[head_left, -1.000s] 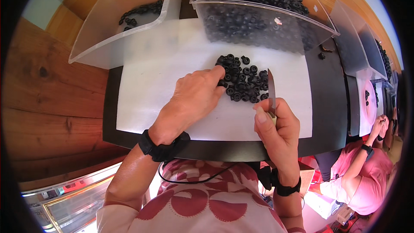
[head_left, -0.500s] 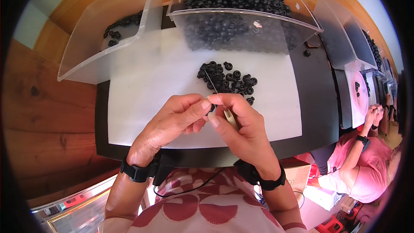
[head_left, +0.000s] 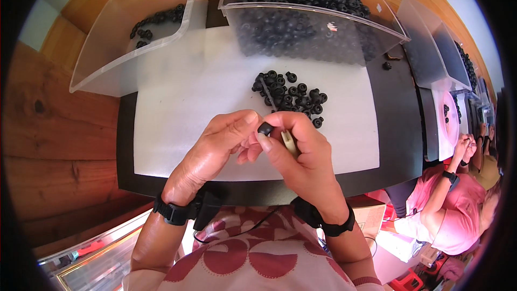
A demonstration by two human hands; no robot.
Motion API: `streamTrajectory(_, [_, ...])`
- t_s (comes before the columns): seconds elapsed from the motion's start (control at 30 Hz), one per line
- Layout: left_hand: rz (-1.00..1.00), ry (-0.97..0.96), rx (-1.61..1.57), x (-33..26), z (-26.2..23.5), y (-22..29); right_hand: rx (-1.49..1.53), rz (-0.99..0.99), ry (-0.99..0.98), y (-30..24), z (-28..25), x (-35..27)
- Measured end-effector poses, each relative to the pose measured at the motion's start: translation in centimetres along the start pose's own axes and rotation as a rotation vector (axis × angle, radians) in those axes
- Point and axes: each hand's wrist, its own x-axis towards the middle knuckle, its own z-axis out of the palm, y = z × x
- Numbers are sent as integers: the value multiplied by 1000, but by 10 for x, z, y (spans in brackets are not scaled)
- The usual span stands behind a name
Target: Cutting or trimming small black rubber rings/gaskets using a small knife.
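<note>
Now both hands have pulled back from the pile of black rubber pieces; left hand and right hand fingertips stay pinched together on one small black piece above the white mat, blade tool tucked in right.

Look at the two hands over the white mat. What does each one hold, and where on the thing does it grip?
A small black rubber piece is pinched between fingertips of left hand and right hand; the right also grips a thin blade tool by its pale handle.
</note>
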Motion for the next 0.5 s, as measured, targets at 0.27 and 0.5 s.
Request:
streamTrajectory(0.27, [21, -75, -53, -4, 1, -4, 416, 163, 26, -2, 6, -5])
streamTrajectory(0.5, [60, -161, -230, -7, -10, -7, 24, 26, 5, 1, 5, -7])
